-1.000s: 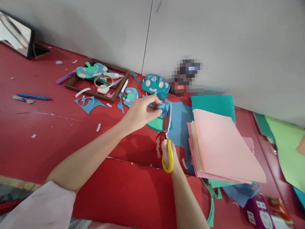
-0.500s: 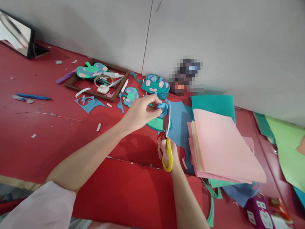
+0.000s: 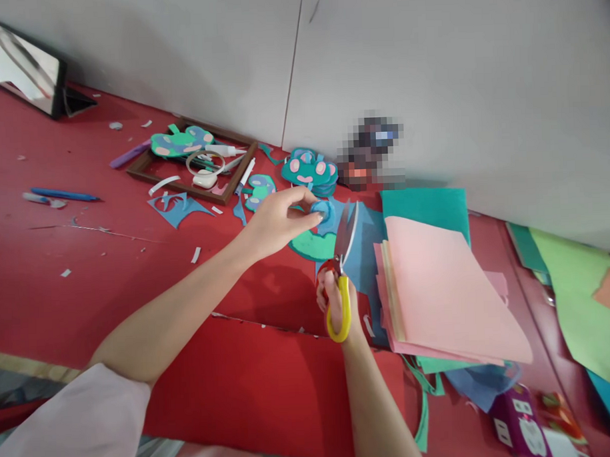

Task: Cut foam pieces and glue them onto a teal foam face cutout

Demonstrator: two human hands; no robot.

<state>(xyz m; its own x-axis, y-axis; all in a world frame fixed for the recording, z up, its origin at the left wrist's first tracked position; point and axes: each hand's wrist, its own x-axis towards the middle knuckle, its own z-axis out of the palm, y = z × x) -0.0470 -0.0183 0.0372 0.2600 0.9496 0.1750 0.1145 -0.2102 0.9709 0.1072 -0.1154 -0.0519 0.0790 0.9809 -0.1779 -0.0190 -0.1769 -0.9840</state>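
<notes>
Left hand (image 3: 281, 221) pinches a round blue felt-looking piece (image 3: 326, 212) above the red table (image 3: 111, 275), probably so its edge's free; right hand (image 3: 333, 297) curls around red-and-yellow-handled metal scissors (image 3: 346, 310), blades parted just beside it.

red table (image 3: 111, 282) | brown frame (image 3: 211, 195) | blue pen (image 3: 66, 194) | propped tablet (image 3: 24, 70) | white scraps (image 3: 196, 255) | sheet stack (image 3: 447, 283)
</notes>
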